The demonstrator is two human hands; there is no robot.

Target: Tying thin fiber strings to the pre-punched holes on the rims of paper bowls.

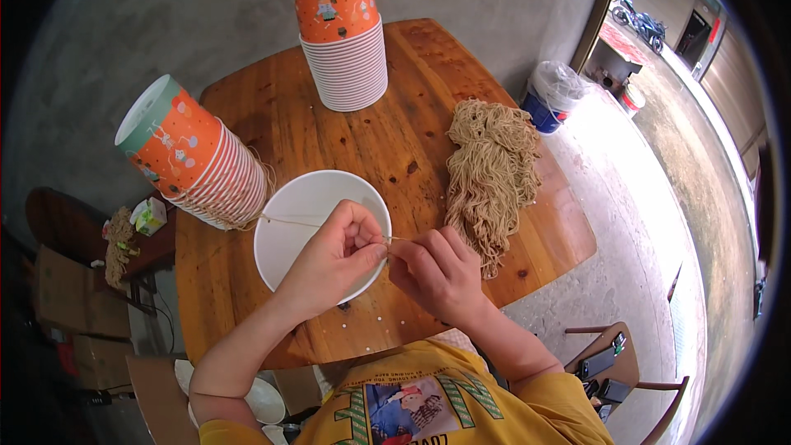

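A tan string (pixel 294 221) runs from the left stack of paper buckets across a white bucket to my hands. My left hand (pixel 344 249) pinches it between thumb and fingers above the right rim of the open white bucket (pixel 284 239). Close beside it, my right hand (pixel 434 268) is closed on the same string, with a short bit showing between the two hands. The left stack of orange and green paper buckets (pixel 194 152) has tan string around its side. To the right of my right hand lies a big bundle of tan string (pixel 494 173).
Another stack of paper buckets (pixel 342 37) stands at the far side of the wooden table (pixel 412 132). A blue and white pail (pixel 554 97) is on the floor by the doorway. At right is a chair (pixel 614 363) with dark devices on it; cardboard boxes (pixel 81 292) stand left.
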